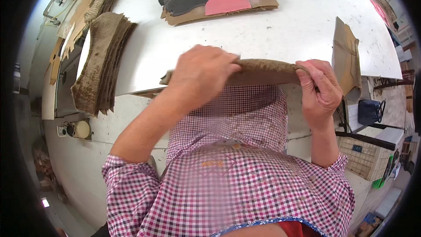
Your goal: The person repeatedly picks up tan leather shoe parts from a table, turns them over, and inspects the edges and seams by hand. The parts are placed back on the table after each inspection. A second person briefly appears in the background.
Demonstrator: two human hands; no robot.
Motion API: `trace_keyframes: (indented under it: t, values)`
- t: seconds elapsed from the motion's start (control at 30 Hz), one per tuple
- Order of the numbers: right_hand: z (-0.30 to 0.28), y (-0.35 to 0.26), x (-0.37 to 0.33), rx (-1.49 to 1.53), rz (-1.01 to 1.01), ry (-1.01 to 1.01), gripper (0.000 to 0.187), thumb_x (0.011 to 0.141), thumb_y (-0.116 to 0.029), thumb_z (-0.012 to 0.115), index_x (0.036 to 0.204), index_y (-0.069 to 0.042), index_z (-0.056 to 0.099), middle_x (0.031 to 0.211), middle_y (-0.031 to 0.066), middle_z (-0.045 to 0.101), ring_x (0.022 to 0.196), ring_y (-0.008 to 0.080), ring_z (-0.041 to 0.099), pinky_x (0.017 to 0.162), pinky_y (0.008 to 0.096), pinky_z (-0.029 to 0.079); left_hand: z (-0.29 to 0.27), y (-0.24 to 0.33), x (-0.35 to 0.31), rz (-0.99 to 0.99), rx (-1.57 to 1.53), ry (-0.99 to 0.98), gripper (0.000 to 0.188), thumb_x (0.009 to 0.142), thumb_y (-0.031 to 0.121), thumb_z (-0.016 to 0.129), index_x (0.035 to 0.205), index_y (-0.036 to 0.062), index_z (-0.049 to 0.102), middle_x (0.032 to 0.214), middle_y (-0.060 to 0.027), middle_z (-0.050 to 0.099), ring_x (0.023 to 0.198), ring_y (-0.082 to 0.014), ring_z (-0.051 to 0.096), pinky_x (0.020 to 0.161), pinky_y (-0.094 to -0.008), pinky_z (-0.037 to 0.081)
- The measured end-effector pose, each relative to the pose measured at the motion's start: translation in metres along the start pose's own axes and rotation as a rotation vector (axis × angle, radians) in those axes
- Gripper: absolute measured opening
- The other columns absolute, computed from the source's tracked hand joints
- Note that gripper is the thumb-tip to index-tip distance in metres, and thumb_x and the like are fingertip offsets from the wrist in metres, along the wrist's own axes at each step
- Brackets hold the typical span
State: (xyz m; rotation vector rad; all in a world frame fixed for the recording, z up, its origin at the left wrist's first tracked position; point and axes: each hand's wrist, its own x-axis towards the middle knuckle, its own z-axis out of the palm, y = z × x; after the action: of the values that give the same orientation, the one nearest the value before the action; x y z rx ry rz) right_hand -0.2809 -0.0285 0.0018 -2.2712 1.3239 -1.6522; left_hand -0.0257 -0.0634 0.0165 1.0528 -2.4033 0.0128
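Note:
A brown piece of napped material, fabric or leather (267, 75), is stretched out between my hands at the near edge of the white table. My left hand (199, 72), a little blurred, is closed on it, the fingertips at its upper edge and the piece's left end poking out past the wrist. At the right end, my right hand (322, 88) pinches the corner between thumb and fingers. The piece's fuzzy surface shows along the top, with a smoother brown face below. Part of it is hidden behind my left hand.
A stack of curved brown fuzzy pieces (101, 59) overhangs the table's left edge, another stack (104, 0) behind it. At the back lie brown and dark grey pieces (184, 2) with a pink half-round piece (228, 4). Flat brown pieces (345, 57) overhang the right edge, above a crate (362, 156).

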Motion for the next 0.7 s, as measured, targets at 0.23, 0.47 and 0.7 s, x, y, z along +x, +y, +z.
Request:
trace_keyframes:
  t: [0.23,0.47,0.7]
  values:
    - [-0.006,0.008,-0.009,0.039,-0.181,0.004,0.017,0.077,0.003,0.073,0.094,0.003,0.069,0.086,0.0092,0.066,0.078,0.0205,0.061,0.064,0.0285,0.05,-0.01,-0.01,-0.021,-0.022,0.067,0.005,0.026,0.071,-0.003,0.071,0.096,0.004,0.071,0.084,-0.0085,0.071,0.074,-0.022,0.067,0.066,-0.0326,0.054]
    - [0.01,-0.022,-0.003,-0.435,-0.138,-0.178,0.039,0.073,-0.017,0.077,0.108,-0.003,0.065,0.102,0.0071,0.062,0.1,0.0222,0.058,0.104,0.0454,0.037,-0.006,-0.014,-0.019,0.114,0.255,0.243,0.031,0.067,-0.007,0.068,0.095,0.0045,0.072,0.08,-0.0079,0.071,0.072,-0.0201,0.069,0.064,-0.0305,0.055]
    - [0.029,-0.023,0.013,-0.385,-0.285,-0.088,0.028,0.068,-0.005,0.074,0.096,-0.003,0.07,0.091,0.0034,0.065,0.081,0.0178,0.06,0.087,0.0362,0.044,-0.009,0.002,-0.011,0.105,0.274,0.33,0.034,0.068,-0.006,0.069,0.101,0.0032,0.07,0.085,-0.0094,0.071,0.076,-0.0221,0.068,0.069,-0.0321,0.055]
